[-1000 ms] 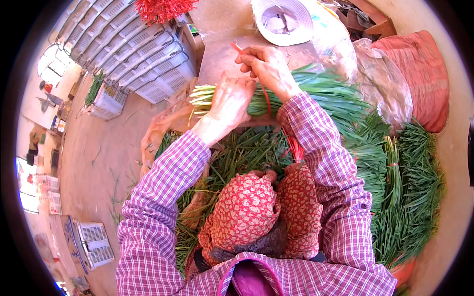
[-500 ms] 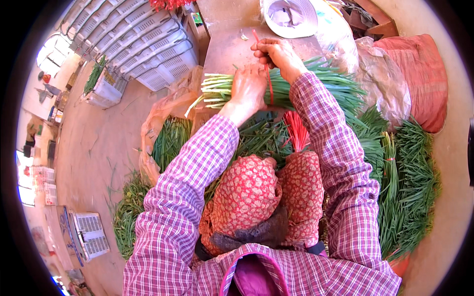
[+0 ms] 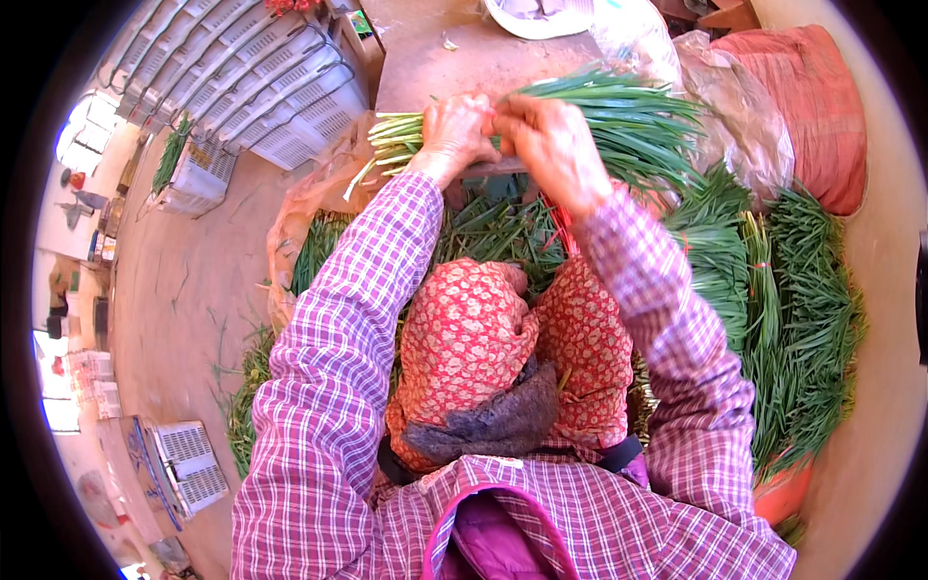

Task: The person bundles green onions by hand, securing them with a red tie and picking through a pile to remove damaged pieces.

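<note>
A bunch of garlic chives [image 3: 628,121] lies crosswise over the near edge of the board, pale stem ends to the left and green leaves to the right. My left hand [image 3: 454,135] is closed around it near the stems. Right beside it, my right hand [image 3: 559,150] is closed with bent fingers at the front of the bunch, slightly blurred. A trace of red shows between the hands; the red tie there is mostly hidden. More red ties [image 3: 563,230] stick up beside my knee, over loose chives [image 3: 503,227] below the board.
Tied chives [image 3: 764,290] and heaped chives [image 3: 812,329] lie to the right. A red sack [image 3: 807,116] and clear plastic bag [image 3: 739,116] stand behind them. A pale hat [image 3: 541,17] rests on the board [image 3: 425,68]. Stacked grey crates [image 3: 232,77] stand at the far left.
My right hand has come down from above the bunch, where it held the red tie's end upright, to the front beside my left hand. The whole view has shifted slightly.
</note>
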The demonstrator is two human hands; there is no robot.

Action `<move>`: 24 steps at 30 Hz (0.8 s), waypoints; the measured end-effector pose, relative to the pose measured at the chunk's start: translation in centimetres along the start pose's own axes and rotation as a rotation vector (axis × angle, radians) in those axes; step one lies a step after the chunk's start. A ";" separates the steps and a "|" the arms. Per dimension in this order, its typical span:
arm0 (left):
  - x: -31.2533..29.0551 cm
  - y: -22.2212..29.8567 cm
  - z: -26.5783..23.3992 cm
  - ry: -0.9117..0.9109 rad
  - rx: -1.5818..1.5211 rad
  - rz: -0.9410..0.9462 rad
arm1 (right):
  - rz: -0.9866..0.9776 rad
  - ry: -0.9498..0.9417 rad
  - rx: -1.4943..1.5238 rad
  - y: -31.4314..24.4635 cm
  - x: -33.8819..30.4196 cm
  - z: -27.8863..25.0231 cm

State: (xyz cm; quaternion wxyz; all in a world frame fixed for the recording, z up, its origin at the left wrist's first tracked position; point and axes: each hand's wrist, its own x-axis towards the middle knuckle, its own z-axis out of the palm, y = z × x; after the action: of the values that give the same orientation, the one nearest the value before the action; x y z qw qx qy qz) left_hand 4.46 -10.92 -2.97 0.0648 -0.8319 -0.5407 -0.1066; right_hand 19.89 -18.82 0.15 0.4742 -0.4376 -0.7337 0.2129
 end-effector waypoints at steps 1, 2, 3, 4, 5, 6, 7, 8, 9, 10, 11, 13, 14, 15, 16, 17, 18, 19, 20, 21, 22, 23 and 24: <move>0.0 -1.3 0.5 0.017 0.045 -0.003 | 0.077 0.013 0.102 -1.0 -2.0 0.8; -0.1 -2.2 1.3 0.028 0.085 -0.004 | 0.162 0.025 0.201 -1.8 -4.0 1.7; 0.5 0.8 -0.3 -0.146 0.089 -0.049 | 0.269 0.044 0.257 -0.2 -6.7 2.0; -0.2 1.2 0.5 -0.150 0.092 -0.032 | 0.340 0.061 0.334 1.1 -9.0 3.3; -0.2 0.9 0.9 -0.060 0.090 0.029 | 0.372 0.112 0.407 2.0 -10.8 4.6; 0.2 1.1 0.6 0.033 0.092 0.088 | 0.396 0.161 0.484 2.8 -11.7 5.6; 0.4 2.0 0.3 -0.014 0.076 0.052 | 0.405 0.157 0.526 3.4 -11.8 5.6; 0.4 1.7 0.3 0.003 0.082 0.061 | 0.387 0.169 0.523 3.8 -11.6 5.4; 0.2 1.0 0.6 0.038 0.065 0.069 | 0.438 0.092 0.664 4.3 -11.5 5.1; 0.2 0.3 0.7 0.074 0.057 0.073 | 0.481 0.008 0.812 4.7 -11.1 5.1; -0.1 0.2 0.2 0.066 0.049 0.053 | 0.527 -0.096 0.904 5.2 -11.0 4.0; -0.1 -0.4 -0.8 0.062 0.055 0.038 | 0.668 -0.008 1.061 4.9 -11.0 1.9; -0.3 0.0 -1.4 0.045 0.040 0.038 | 0.697 0.077 1.126 4.5 -11.1 0.9; -0.5 0.0 -2.3 0.073 0.058 0.032 | 0.733 0.015 1.117 5.6 -10.7 1.0; -0.4 0.8 -3.0 0.074 0.058 0.037 | 0.775 -0.027 1.100 6.9 -10.1 0.9; -0.7 0.8 -4.0 0.106 0.067 0.030 | 0.861 -0.049 1.061 6.5 -8.5 1.6; -1.1 0.8 -5.1 0.138 0.078 0.022 | 0.854 -0.062 1.067 5.8 -6.9 2.5; -1.7 0.7 -6.2 0.104 0.080 -0.022 | 0.824 -0.036 1.073 4.6 -5.1 3.5; -2.1 1.1 -6.9 0.110 0.085 -0.032 | 0.794 0.001 1.074 3.9 -3.6 4.0; -2.5 1.6 -7.6 0.217 0.084 0.003 | 0.710 0.021 1.158 3.2 -1.8 4.0; -3.2 1.6 -8.2 0.318 0.088 0.034 | 0.629 0.035 1.245 2.5 -0.6 4.6; -4.4 1.4 -9.6 0.297 0.078 0.000 | 0.566 0.138 1.219 0.5 0.1 5.1; -5.2 0.5 -11.0 0.295 0.088 -0.019 | 0.568 0.116 1.228 -1.3 0.5 4.9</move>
State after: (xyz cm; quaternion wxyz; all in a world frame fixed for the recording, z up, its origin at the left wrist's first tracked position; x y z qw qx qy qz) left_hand 1.70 -18.23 6.39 0.1792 -0.7983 -0.5374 -0.2045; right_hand 14.91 -18.53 -0.90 0.6009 -0.2757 -0.3096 0.6834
